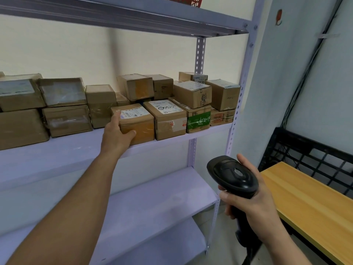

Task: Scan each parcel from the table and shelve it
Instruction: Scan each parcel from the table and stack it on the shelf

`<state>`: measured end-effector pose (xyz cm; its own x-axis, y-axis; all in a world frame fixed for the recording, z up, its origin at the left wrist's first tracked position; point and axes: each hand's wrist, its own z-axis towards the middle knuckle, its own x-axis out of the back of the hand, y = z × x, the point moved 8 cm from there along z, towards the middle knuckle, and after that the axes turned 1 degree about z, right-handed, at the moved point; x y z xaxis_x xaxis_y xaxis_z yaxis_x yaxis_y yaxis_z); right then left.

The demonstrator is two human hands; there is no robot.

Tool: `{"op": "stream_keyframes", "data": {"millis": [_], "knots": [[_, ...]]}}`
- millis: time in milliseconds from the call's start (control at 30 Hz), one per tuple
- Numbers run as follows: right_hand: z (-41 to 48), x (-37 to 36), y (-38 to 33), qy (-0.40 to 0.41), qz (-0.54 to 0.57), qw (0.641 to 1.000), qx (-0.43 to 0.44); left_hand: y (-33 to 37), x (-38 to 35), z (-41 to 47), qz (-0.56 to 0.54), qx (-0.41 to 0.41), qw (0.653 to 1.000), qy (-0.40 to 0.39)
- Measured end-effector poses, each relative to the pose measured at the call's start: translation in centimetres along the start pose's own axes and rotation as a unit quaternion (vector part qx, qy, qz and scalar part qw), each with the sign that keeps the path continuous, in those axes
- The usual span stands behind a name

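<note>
A small cardboard parcel point(140, 124) with a white label on top stands at the front edge of the middle shelf point(66, 150). My left hand point(116, 135) holds its left front corner, thumb across the front face and fingers up the left side. It stands beside several other shelved parcels, touching a box with a handwritten label point(168, 119) on its right. My right hand point(256, 207) grips the handle of a black barcode scanner point(233, 175), held low in front of the shelf's right post.
More boxes are stacked in two layers along the back of the middle shelf. The lower shelf board point(152, 199) is bare. A wooden table point(309, 199) stands at the right with a black crate point(313, 155) behind it. Cables run down the wall.
</note>
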<state>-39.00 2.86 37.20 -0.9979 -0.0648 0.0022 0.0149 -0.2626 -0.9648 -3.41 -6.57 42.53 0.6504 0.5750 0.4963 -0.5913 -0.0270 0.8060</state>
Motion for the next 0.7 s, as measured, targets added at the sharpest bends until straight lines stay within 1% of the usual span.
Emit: {"op": "stream_keyframes", "data": {"millis": [67, 200, 267, 400, 567, 700], "knots": [[-0.1, 0.1, 0.0, 0.000, -0.002, 1.000, 0.002, 0.4, 0.5, -0.7, 0.010, -0.005, 0.999, 0.038], [-0.5, 0.7, -0.1, 0.003, 0.001, 1.000, 0.006, 1.3, 1.7, -3.5, 0.017, -0.024, 0.988, 0.153], [-0.7, 1.3, -0.1, 0.005, 0.003, 1.000, 0.007, 1.9, 1.2, -5.2, -0.007, -0.049, 0.985, 0.167], [-1.2, 2.9, 0.2, 0.014, 0.002, 1.000, 0.011, 3.6, -3.1, -9.2, -0.035, -0.107, 0.989, 0.099], [-3.0, 6.2, 0.7, 0.029, -0.017, 0.999, 0.005, 4.8, -10.4, -14.9, -0.028, -0.108, 0.994, -0.013], [-4.8, 10.2, 0.8, 0.058, -0.009, 0.998, 0.001, 7.2, -15.8, -19.8, -0.036, -0.128, 0.985, -0.108]]}}
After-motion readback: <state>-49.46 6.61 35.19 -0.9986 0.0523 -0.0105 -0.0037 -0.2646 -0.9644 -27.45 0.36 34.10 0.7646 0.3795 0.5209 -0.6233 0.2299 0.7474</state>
